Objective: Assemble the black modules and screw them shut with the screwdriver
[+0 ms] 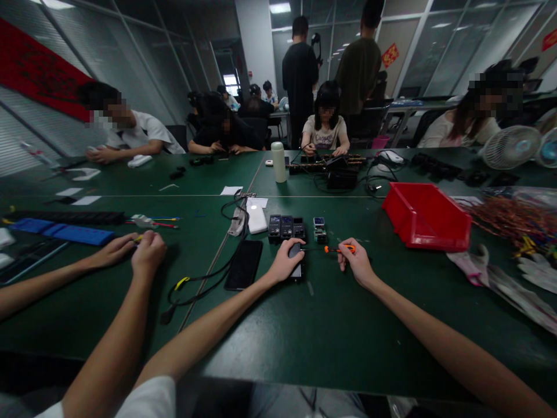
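Observation:
My left hand (285, 261) is closed over a small black device (296, 260) lying on the green table (331, 325), pinning it down. My right hand (355, 261) pinches an orange-handled screwdriver (340, 249), held level with its thin shaft pointing left and its tip at the device's edge. Just behind the device stand a row of small black modules (286, 226) and a separate module with a blue top (319, 229).
A black phone (243, 264) and a looping black cable (195, 284) lie left of my hand, behind them a white power bank (256, 219). A red bin (424, 215), wire bundle (509, 217) and gloves (500, 278) sit right. A co-worker's two hands (137, 249) work at left.

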Action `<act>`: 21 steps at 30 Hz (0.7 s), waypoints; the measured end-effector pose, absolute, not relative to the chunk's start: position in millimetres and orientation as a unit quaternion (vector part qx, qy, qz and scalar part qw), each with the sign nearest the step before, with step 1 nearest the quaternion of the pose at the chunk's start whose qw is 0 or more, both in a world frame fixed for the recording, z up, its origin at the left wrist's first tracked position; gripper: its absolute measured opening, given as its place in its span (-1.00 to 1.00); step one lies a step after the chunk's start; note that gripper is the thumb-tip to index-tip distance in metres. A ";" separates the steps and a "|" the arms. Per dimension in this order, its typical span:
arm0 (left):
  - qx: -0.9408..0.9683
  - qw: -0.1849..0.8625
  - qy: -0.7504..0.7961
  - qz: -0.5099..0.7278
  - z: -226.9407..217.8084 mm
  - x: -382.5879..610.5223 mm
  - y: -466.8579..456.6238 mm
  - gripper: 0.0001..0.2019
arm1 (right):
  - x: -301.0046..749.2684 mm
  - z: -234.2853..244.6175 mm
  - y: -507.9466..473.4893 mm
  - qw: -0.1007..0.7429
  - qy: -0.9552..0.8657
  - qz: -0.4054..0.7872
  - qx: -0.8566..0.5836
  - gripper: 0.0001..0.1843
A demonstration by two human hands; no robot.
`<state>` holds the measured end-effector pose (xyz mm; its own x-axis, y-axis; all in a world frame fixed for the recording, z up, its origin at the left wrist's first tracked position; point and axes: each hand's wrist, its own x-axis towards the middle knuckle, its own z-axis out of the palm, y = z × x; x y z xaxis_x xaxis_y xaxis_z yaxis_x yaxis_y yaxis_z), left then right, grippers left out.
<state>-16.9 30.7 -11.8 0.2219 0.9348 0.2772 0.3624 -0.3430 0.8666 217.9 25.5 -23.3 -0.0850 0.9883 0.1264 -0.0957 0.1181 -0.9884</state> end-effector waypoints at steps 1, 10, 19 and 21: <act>0.703 0.341 0.461 0.420 -11.9 -16.9 30.7 -0.74 | 217.9 -23.4 25.4 0.528 -0.529 0.513 -0.422 -0.75; 0.711 0.335 0.456 0.418 -13.7 -16.8 32.0 -0.74 | 216.4 -26.9 28.3 0.541 -0.524 0.500 -0.427 -0.74; 0.707 0.338 0.460 0.418 -14.2 -16.6 32.2 -0.74 | 218.7 -22.4 26.5 0.536 -0.529 0.510 -0.416 -0.75; 0.707 0.337 0.458 0.420 -14.4 -16.6 32.0 -0.74 | 218.8 -22.0 26.1 0.531 -0.532 0.512 -0.415 -0.75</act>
